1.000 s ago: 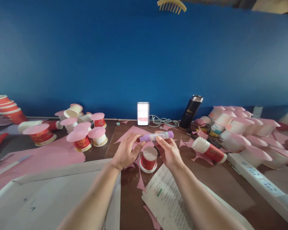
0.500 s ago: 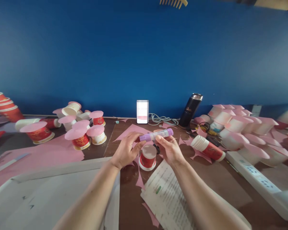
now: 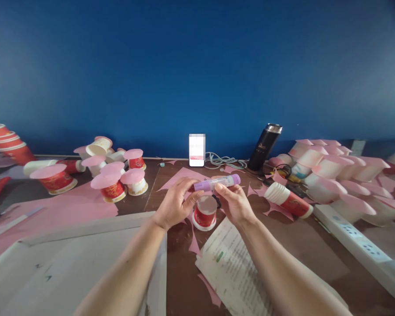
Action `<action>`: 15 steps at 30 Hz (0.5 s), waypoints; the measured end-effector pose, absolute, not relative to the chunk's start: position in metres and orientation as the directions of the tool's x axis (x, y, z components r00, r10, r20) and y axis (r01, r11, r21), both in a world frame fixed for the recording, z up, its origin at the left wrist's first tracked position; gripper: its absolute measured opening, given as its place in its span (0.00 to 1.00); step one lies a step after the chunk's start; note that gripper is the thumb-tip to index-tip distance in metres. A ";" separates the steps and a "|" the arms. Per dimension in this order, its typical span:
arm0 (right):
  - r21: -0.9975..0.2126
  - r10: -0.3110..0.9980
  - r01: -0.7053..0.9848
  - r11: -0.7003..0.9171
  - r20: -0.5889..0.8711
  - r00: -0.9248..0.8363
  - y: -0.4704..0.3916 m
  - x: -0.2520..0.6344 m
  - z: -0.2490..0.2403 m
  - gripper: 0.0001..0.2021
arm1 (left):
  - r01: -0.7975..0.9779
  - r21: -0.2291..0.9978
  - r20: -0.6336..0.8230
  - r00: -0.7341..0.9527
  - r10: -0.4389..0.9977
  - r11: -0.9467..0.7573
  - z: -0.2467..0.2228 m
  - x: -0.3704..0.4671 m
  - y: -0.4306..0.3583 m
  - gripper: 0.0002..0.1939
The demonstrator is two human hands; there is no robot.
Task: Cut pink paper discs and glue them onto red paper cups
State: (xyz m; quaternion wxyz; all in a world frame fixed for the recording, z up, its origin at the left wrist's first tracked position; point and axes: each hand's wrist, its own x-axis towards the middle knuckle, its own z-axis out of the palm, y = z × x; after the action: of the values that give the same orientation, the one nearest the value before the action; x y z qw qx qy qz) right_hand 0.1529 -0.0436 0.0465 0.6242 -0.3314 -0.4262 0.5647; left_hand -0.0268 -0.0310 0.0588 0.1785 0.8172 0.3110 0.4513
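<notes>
A purple glue stick [image 3: 217, 182] with a clear middle is held level between my two hands, above the table. My left hand [image 3: 176, 199] pinches its left end, the purple cap. Farther right along the barrel, my right hand [image 3: 234, 202] grips it with the thumb on top. Just below the stick, a red paper cup [image 3: 205, 215] stands upside down with its white base upward. Pink paper [image 3: 181, 179] lies behind my left hand, and a dark object partly shows beside the cup.
Cups with pink discs [image 3: 113, 186] stand at left; many white cups with pink tops [image 3: 335, 173] crowd the right. A black flask [image 3: 265, 147], lit phone [image 3: 196, 149], stacked cups [image 3: 288, 201], power strip [image 3: 355, 237], printed sheet [image 3: 237, 267] and white board [image 3: 85, 267] lie around.
The view has tilted down slightly and shifted, so the comb-like object at the top has left the picture. Both hands keep their hold on the glue stick.
</notes>
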 end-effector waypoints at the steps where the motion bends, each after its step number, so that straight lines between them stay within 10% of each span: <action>1: -0.890 0.986 -0.430 0.148 0.168 -0.007 -0.045 0.152 0.048 0.10 | 0.347 0.569 0.630 0.399 0.666 -0.746 0.059 -0.027 -0.032 0.13; 11: -0.847 0.995 -0.524 0.090 0.100 0.009 -0.038 0.152 0.047 0.11 | 0.393 0.545 0.619 0.407 0.671 -0.741 0.058 -0.028 -0.029 0.15; 15: -0.693 0.988 -0.711 0.117 0.012 0.151 -0.019 0.173 0.037 0.14 | 0.420 0.619 0.514 0.421 0.747 -0.663 0.054 -0.037 -0.022 0.32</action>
State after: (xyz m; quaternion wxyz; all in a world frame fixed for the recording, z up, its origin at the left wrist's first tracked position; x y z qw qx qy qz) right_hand 0.1725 -0.0195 0.0368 0.7050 -0.2799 -0.2476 0.6027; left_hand -0.0367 -0.0220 0.0536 0.2028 0.8182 0.3568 0.4027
